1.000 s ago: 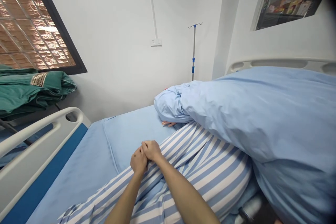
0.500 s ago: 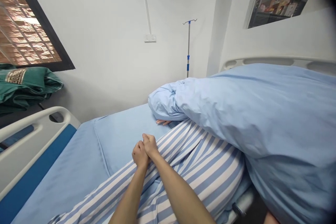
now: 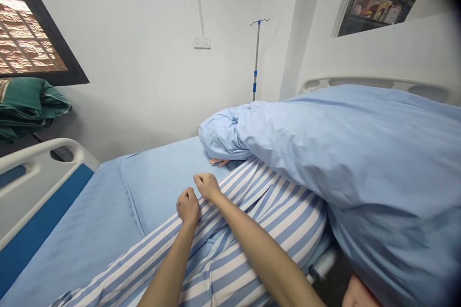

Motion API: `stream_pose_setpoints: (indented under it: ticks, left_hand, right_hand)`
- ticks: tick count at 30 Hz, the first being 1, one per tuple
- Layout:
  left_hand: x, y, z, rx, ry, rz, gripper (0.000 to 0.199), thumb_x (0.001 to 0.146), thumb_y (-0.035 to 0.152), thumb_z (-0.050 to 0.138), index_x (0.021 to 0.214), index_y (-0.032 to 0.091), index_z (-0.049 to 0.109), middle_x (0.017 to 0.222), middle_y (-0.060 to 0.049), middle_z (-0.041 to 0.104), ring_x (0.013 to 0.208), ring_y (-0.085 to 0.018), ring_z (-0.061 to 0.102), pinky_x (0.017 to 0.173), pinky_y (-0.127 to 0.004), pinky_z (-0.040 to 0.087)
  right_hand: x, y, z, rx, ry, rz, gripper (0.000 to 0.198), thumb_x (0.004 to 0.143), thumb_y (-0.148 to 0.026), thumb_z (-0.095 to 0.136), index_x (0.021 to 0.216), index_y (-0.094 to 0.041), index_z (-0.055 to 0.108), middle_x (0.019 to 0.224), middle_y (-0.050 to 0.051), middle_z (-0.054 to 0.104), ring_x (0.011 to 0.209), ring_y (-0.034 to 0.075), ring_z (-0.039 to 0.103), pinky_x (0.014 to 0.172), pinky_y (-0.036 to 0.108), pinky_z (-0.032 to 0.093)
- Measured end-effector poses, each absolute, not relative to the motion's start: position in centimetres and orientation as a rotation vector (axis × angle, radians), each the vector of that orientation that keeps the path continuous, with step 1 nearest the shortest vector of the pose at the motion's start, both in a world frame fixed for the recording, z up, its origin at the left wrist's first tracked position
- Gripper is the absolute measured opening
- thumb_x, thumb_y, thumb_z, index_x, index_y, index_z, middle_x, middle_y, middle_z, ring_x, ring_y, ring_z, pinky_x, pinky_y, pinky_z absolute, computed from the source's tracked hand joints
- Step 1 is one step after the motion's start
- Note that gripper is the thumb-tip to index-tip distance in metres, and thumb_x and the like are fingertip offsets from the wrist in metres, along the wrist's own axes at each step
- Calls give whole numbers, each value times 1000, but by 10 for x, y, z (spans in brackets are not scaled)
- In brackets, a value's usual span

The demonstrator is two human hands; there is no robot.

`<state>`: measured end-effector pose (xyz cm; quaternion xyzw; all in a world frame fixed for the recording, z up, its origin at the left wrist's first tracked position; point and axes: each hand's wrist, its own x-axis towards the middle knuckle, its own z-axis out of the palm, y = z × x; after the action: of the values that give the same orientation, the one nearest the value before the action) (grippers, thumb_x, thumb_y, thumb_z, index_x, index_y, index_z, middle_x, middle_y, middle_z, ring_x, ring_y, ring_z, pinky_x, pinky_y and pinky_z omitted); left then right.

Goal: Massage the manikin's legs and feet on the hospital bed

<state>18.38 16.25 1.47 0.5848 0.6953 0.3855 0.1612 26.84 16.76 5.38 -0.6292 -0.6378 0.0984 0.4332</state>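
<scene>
My left hand [image 3: 188, 206] is a closed fist over the edge of the blue-and-white striped trousers [image 3: 284, 211] on a person lying in bed. My right hand [image 3: 206, 185], also a fist, sits slightly farther up the same leg, with a small gap between the two. No object shows in either fist. Beyond them, the fingers of the lying person's hand [image 3: 219, 162] stick out from under a light blue quilt [image 3: 306, 139], which covers the upper body. Whether my fists press on the cloth is hard to see.
A blue sheet [image 3: 162, 172] covers the bed. The bed's end board [image 3: 68, 151] stands at left, with green folded cloth [image 3: 32, 105] behind it. An infusion pole [image 3: 257, 53] rises by the wall. At bottom right, part of a hand or arm [image 3: 356, 292] shows beside the quilt.
My fists were touching and have come apart, the right one shifting a little up and away from the left. The whole view has shifted slightly.
</scene>
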Motion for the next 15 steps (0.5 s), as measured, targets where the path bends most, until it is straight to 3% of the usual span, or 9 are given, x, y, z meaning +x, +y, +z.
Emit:
stream_pose_setpoints:
  ticks: [4,10,15]
  left_hand:
    - [181,163,15,1636,1864,1092,33,72,39,29,49,18,43,51,1,48,50,-9,37,47,-21,26]
    - [186,174,40,1303,1561,1167,23,65,34,35,47,19,34,38,6,32,37,-7,28,40,-21,26]
    - [207,175,45,1476,1566,1270,26,66,33,34,45,18,37,41,3,37,44,-8,35,45,-22,30]
  right_hand:
    - [266,159,30,-1627,-1607,265,35,79,-32,36,54,-16,53,51,-2,48,49,8,30,49,21,21]
    - [271,166,28,-1457,-1433,407,41,81,-33,29,49,-14,48,45,-4,37,47,6,32,48,18,23]
    - [276,174,27,-1315,-1258,543,39,79,-35,30,49,-14,43,46,-5,35,47,6,33,46,18,24]
